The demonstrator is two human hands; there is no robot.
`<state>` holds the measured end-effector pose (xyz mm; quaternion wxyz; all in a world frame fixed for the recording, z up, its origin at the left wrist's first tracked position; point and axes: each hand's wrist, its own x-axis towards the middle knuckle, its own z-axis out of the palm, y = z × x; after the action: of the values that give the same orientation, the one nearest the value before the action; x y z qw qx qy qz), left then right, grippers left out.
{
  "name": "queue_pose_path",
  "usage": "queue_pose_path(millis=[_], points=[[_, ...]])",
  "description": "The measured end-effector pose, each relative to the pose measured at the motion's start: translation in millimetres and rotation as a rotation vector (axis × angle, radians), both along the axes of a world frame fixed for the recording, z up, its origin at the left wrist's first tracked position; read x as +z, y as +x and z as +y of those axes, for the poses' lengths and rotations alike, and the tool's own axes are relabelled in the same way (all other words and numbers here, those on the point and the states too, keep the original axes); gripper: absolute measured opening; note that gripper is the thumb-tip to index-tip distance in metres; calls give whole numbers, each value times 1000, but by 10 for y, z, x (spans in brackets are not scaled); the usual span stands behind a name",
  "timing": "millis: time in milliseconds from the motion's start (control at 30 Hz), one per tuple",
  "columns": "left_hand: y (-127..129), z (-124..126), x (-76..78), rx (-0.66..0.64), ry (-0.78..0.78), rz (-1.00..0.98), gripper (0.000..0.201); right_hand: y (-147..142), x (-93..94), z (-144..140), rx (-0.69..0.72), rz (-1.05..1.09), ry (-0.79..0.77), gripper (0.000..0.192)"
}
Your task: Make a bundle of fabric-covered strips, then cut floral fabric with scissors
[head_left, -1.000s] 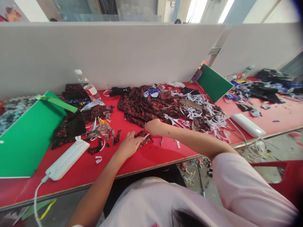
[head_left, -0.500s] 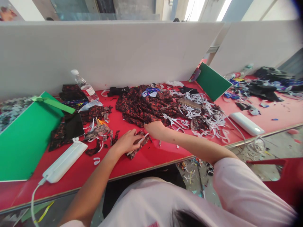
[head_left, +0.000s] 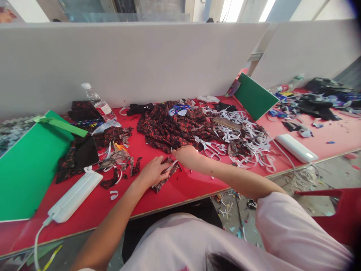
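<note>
On the red table (head_left: 194, 184), a small piece of dark floral fabric (head_left: 163, 184) lies close to the front edge. My left hand (head_left: 152, 174) presses on this piece, thumb on the near side and fingers over the far side. A thin white strip (head_left: 173, 165) runs along the fabric from my left hand toward my right hand (head_left: 187, 155). The right fingers are pinched together at the strip's far end; their tips are partly hidden. White-handled scissors (head_left: 211, 147) rest just beyond my right wrist, beside a large heap of the same floral fabric (head_left: 166, 124).
White ribbon scraps (head_left: 254, 145) pile up right of the heap. A white power bank-like block (head_left: 75, 197) with a cable and a green board (head_left: 36, 169) stand at left. A bottle (head_left: 103, 107) leans near the grey partition (head_left: 141, 60). Another white block (head_left: 296, 148) lies right.
Both hands stay at the fabric piece with almost the same grip. The view has shifted slightly; little else differs.
</note>
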<state>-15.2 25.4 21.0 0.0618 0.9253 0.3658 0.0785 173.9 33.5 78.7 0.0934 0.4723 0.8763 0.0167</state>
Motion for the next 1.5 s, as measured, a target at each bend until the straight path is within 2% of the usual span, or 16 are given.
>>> queue_pose_path(millis=[200, 400, 500, 633, 733, 800, 867, 933, 1000, 1033, 1100, 1167, 1300, 1333, 1400, 1500], points=[[3, 13, -18, -4, 10, 12, 35, 76, -51, -60, 60, 79, 71, 15], [35, -14, 2, 43, 15, 48, 31, 316, -334, -233, 85, 263, 141, 16], [46, -19, 20, 47, 13, 58, 31, 602, -365, -334, -63, 376, 276, 21], [52, -62, 38, 50, 13, 64, 33, 1063, -288, -417, -286, 444, 509, 24], [54, -157, 63, 95, 39, 66, 33, 1281, -336, -412, -309, 378, 507, 25], [54, -231, 87, 147, 30, 58, 33, 1318, -424, -381, -260, 339, 465, 24], [49, -285, 120, 172, -6, 35, 35, 1262, -501, -341, -297, 369, 522, 24], [30, -294, 169, 165, -63, -18, 37, 1118, -528, -302, -302, 434, 554, 24], [-22, -237, 245, 175, -102, -99, 37, 898, -500, -272, -196, 492, 496, 24], [-69, -179, 295, 211, -106, -142, 36, 769, -476, -260, -121, 518, 452, 24], [-220, 1, 417, 389, -78, -208, 33, 498, -432, -239, 15, 557, 371, 24], [-456, 250, 550, 752, -30, -220, 30, 256, -416, -225, 126, 573, 302, 23], [-1070, 768, 724, 1258, 112, -208, 43, -4, -473, -236, 280, 593, 237, 19], [-1218, 862, 733, 1332, 109, -207, 47, -19, -495, -246, 293, 598, 235, 19], [-1471, 990, 711, 1388, 56, -211, 51, -11, -533, -262, 299, 604, 238, 18], [-1716, 1075, 630, 1335, -40, -207, 51, 31, -563, -269, 289, 616, 230, 17]])
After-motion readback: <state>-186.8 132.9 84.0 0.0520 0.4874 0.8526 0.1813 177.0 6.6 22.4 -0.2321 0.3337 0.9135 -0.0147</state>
